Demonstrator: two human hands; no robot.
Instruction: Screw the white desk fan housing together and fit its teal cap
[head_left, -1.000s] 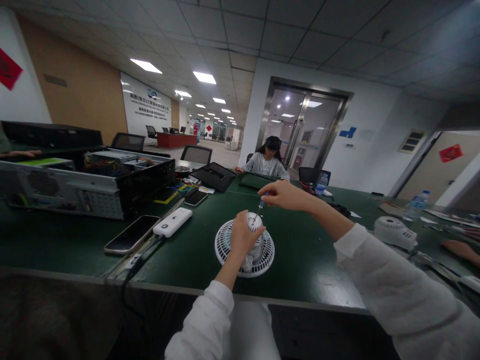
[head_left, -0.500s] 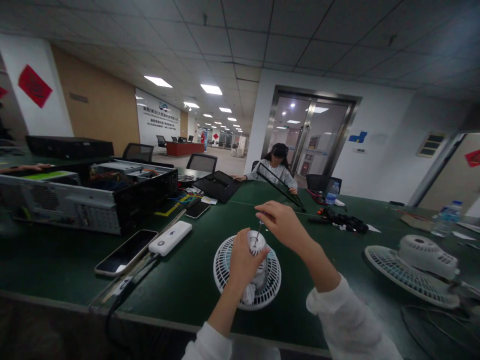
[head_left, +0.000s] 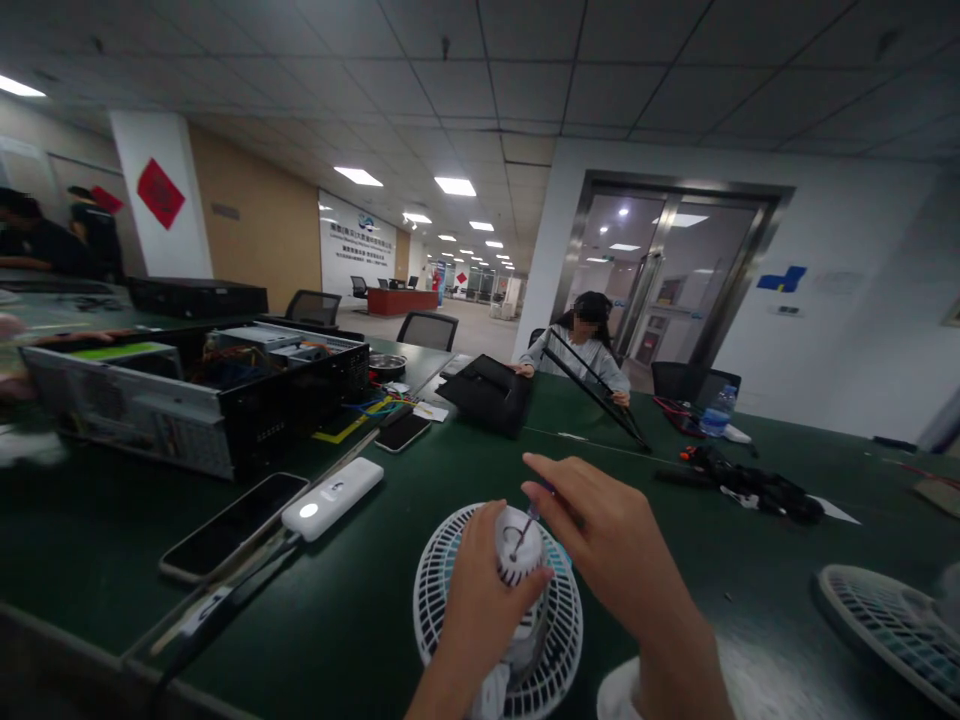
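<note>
head view: the left hand is closed round the white motor hub of a small fan, which lies grille-down on the green counter right under both hands. the right hand, just beside the left and to its right, pinches a thin screwdriver with its tip set into the top of the hub.

as i judge it, the risk is that the tip skips out of its seat if the screwdriver tilts, scratching the plastic or jabbing the left thumb close by. any small screw that comes free could also drop through the grille.

counted:
- two fans, the second fan well off to the right of the right hand
- two phones, the near phone left of the left hand and the far phone farther ahead
- one white power bank between them
- one open computer case far left
- one water bottle far ahead
</note>
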